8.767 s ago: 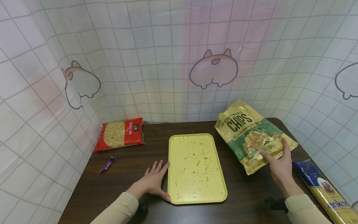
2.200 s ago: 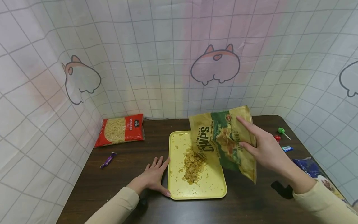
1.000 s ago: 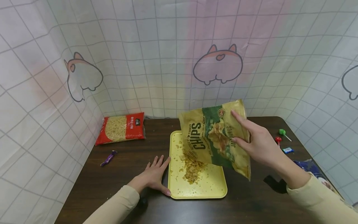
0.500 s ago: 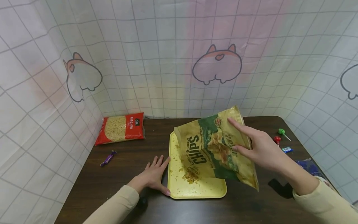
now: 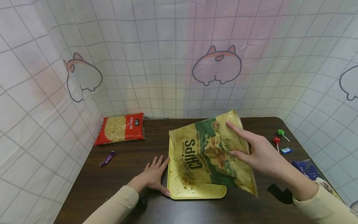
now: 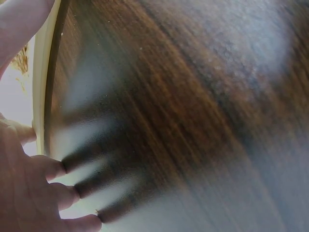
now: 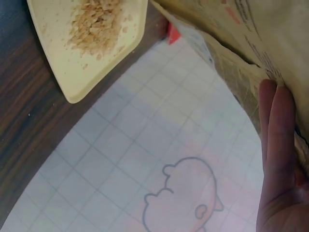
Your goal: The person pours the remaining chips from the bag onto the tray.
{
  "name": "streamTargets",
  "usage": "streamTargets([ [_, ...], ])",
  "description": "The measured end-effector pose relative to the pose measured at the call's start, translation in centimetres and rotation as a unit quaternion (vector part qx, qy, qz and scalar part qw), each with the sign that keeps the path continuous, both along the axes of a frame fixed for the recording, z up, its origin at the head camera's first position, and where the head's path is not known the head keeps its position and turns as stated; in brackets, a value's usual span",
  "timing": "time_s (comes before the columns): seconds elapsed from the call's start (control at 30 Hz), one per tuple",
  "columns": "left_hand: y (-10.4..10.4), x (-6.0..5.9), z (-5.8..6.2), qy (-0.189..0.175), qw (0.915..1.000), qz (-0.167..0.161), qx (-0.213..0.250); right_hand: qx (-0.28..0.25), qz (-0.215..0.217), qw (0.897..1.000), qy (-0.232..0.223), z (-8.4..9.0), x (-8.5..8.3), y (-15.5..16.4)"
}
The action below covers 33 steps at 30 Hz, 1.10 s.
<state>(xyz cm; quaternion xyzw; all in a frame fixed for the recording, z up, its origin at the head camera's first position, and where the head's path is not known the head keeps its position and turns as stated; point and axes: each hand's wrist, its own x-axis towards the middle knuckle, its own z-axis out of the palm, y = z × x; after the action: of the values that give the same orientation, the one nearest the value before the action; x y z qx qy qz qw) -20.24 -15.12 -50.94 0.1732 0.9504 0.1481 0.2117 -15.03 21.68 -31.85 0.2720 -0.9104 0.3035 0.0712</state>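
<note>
I am emptying the chips bag (image 5: 213, 152) onto the yellow tray (image 5: 195, 193), and by the look of it the pour is at its late stage. A heap of broken chips (image 7: 96, 21) already lies on the tray; in the head view most of it is hidden behind the bag.

My right hand (image 5: 258, 152) grips the bag near its sealed end, fingers on the printed face and thumb pinching from below, with the wrist raised above the table (image 5: 112, 183). The bag hangs tilted over the tray, its mouth down and toward the left near the tray floor, its closed end up and to the right. In the right wrist view my fingers (image 7: 275, 125) lie straight along the bag's edge.

My left hand (image 5: 152, 179) rests flat on the table, fingers spread and relaxed, its index finger and thumb side against the tray's left rim (image 6: 46, 72). It holds nothing; it steadies the tray.

Judgement on the next move: lift the sealed end higher and keep the mouth over the tray's middle, so that any remainder falls inside the rim. The left hand should keep bracing the tray against sliding. Whether the bag is empty cannot be determined from these views.
</note>
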Motion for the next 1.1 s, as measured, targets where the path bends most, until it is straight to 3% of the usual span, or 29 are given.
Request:
streamTargets([
  [0.27,-0.1,-0.2,-0.1,-0.006,1.0000,-0.002,0.001,0.024,-0.029,0.999,0.000,0.3,-0.1,0.2],
  [0.63,0.0,-0.1,-0.1,-0.008,1.0000,-0.001,0.005,0.100,-0.025,0.993,0.050,-0.4,-0.8,0.7],
  [0.77,0.0,-0.1,-0.1,-0.008,1.0000,-0.001,0.004,0.123,-0.022,0.992,0.036,-0.3,-0.8,1.1],
  [0.97,0.0,-0.1,-0.1,-0.010,0.9999,0.000,0.004,0.129,-0.013,0.991,0.021,0.1,-0.9,1.4],
  [1.1,0.1,-0.1,0.0,-0.011,0.9999,0.002,0.006,0.128,-0.009,0.991,0.039,-0.1,-0.9,1.4],
])
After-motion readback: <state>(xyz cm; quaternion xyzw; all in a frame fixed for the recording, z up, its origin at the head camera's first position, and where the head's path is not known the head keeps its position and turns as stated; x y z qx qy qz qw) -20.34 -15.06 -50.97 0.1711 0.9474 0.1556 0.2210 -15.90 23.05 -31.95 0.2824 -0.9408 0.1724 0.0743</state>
